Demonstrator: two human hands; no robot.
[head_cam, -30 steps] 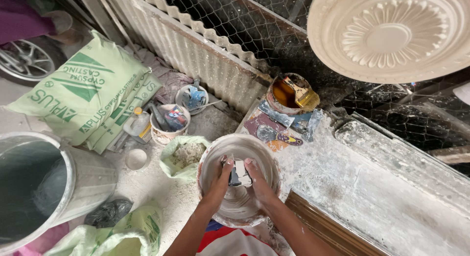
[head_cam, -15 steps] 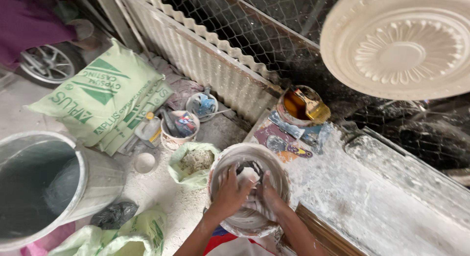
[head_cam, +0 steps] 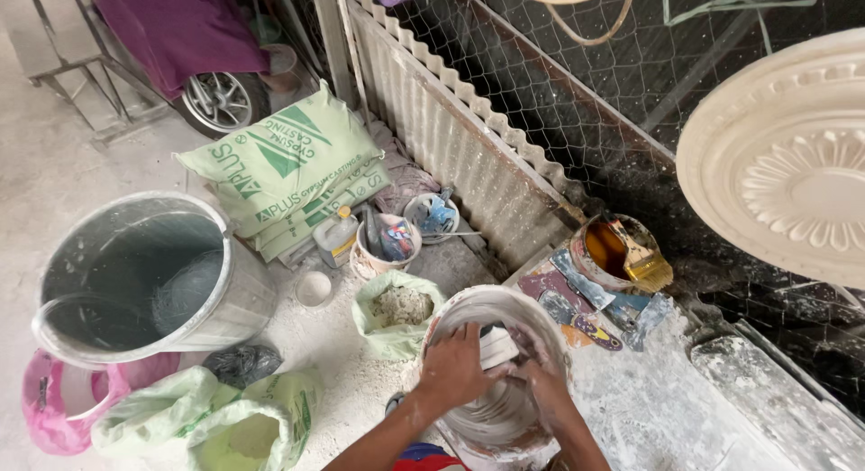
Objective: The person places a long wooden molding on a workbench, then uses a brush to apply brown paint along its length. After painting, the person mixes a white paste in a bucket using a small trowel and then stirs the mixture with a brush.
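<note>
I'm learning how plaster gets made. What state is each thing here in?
Left hand: inside the bowl, gripping a white tool.
Right hand: inside the bowl, touching its wall.
Bowl: upright, smeared white.
White tool: held in the bowl.
Bucket: upright, open, holding water.
Green bag: open, powder inside.
Sacks: stacked, lying flat.
Tin: open, brush resting in it.

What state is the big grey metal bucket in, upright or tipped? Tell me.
Upright: the big grey metal bucket stands on its base, round mouth up, inside visible.

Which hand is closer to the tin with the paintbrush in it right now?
Right. The right hand sits at the near-right inside of the plaster bowl, on the side toward the paintbrush tin. The left hand is at the bowl's left rim, farther away.
</note>
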